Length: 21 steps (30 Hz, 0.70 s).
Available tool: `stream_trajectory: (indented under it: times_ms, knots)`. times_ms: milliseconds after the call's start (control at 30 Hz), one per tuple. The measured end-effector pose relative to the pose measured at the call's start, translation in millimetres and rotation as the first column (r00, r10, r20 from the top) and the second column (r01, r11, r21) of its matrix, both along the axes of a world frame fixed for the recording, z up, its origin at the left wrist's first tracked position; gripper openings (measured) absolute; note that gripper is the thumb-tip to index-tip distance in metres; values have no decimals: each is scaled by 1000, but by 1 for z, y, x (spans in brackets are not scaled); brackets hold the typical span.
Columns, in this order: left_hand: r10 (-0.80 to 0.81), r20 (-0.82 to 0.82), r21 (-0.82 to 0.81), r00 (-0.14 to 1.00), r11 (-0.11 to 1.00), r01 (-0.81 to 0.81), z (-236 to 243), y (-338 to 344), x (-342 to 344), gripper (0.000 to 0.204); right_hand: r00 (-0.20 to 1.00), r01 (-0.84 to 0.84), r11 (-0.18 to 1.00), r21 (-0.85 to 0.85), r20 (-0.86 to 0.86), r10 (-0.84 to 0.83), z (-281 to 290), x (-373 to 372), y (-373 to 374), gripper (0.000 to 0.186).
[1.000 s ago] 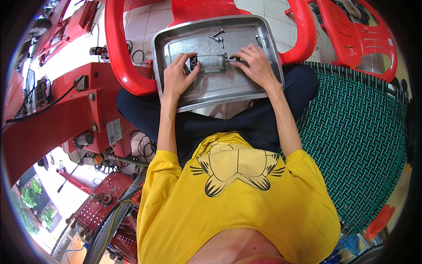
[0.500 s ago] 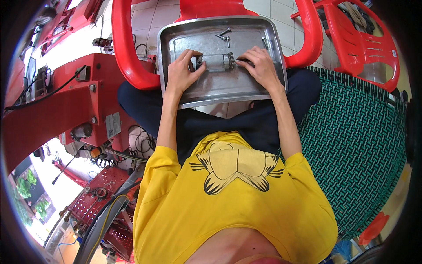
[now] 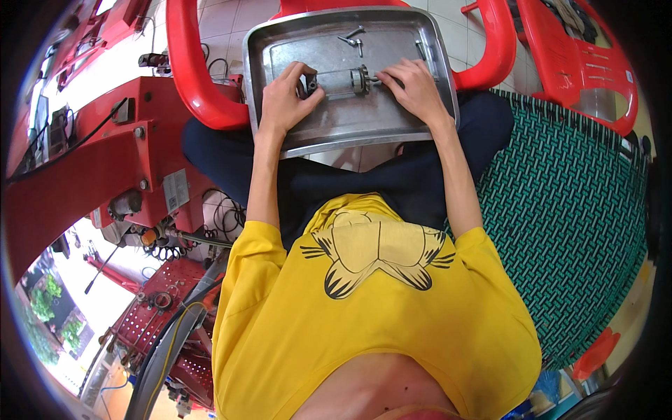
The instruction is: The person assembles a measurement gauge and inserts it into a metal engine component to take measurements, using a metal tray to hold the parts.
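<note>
A grey cylinder (image 3: 332,82), which looks like a small pneumatic cylinder, lies crosswise low over the metal tray (image 3: 343,143). My left hand (image 3: 285,98) has its thumb and fingers round the dark block at the cylinder's left end. At the other end, a collar-like end fitting (image 3: 360,80) has a short thin rod (image 3: 374,79) sticking out of it. My right hand (image 3: 414,91) pinches that rod between thumb and fingers, which partly hide its tip. Several loose bolts (image 3: 355,39) lie in the tray beyond the cylinder.
A red plastic chair (image 3: 187,70) stands round the tray's far side, with another red chair (image 3: 577,63) at the far right. Red machinery (image 3: 140,133) fills the left, with cables below it. A green woven seat (image 3: 560,224) is close on my right.
The whole view has shifted, so tray and hands sit slightly higher in it. My right hand has drawn a little away from the end fitting, and more rod shows. My left grip stays.
</note>
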<state>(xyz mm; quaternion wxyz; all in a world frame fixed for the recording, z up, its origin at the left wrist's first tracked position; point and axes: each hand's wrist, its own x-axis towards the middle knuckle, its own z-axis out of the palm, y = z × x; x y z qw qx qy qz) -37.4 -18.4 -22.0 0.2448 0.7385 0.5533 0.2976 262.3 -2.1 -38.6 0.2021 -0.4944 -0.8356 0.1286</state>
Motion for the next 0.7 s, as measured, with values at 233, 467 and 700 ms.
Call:
stream_trajectory:
  times_ms: [233,467,700]
  knots:
    - [35,5,-10,999,999,-35,-1,-1,1,30,996,-42,999,-9,-81,41,4,3,-3,23]
    - [39,-8,-24,999,999,-39,-1,1,1,31,981,-102,995,17,-162,104,6,4,-3,31]
    - [-47,-20,32,999,998,48,0,1,-1,24,980,-127,990,-62,-161,116,7,0,-6,22]
